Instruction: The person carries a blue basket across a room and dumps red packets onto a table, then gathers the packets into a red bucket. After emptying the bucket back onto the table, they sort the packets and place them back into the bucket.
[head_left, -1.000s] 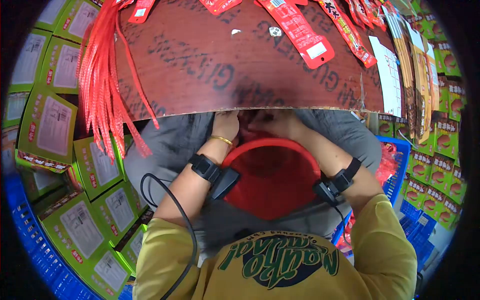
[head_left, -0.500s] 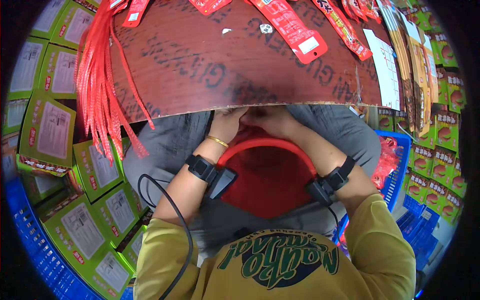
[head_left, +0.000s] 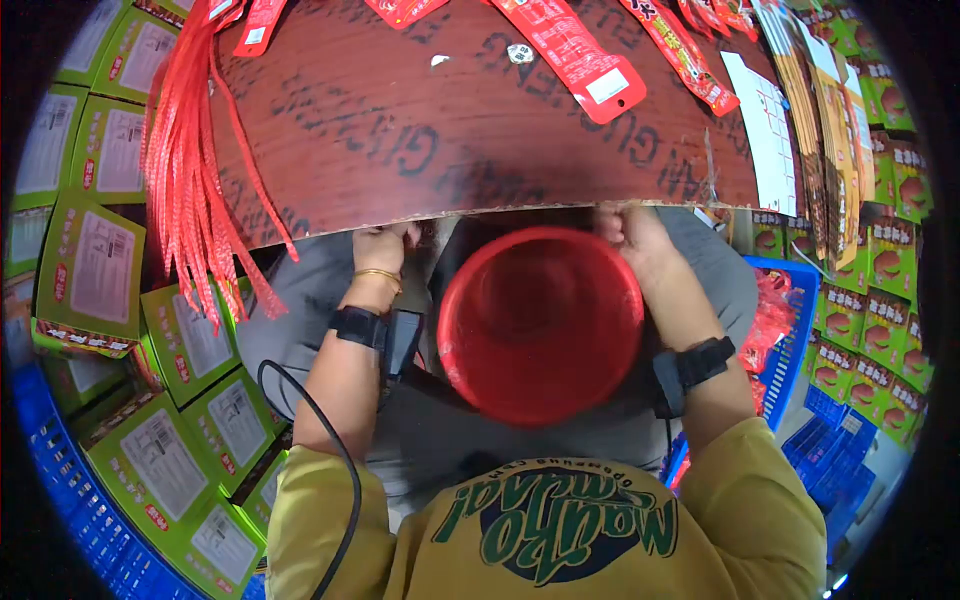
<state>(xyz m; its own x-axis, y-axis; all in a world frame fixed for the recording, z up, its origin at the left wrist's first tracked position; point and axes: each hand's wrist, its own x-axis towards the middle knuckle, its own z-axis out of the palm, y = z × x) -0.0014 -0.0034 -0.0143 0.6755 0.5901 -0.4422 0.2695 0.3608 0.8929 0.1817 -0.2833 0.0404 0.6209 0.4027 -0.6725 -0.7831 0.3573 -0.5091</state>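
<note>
A deep red plastic bucket point(head_left: 540, 390) sits between my knees, its round mouth tilted up toward me; its inside is shaded, and I make out nothing in it. My left hand point(head_left: 384, 248) is left of the bucket, just below the front edge of the brown board point(head_left: 350, 170), with its fingers curled and partly hidden. To the right of the bucket rim, my right hand point(head_left: 636, 235) is also at the board's edge, fingers bent inward. Whether either hand holds anything is hidden. Both wrists wear black straps.
Red strips point(head_left: 195, 190) hang over the board's left side. Red printed packets point(head_left: 575, 60) and a white card point(head_left: 765, 135) lie on it. Green boxes point(head_left: 92, 255) are stacked at left and right. A blue basket point(head_left: 795, 330) with red packets stands at my right.
My hands have moved apart from close together above the bucket, left hand leftward, right hand rightward. The bucket's mouth now shows fully as a round opening.
</note>
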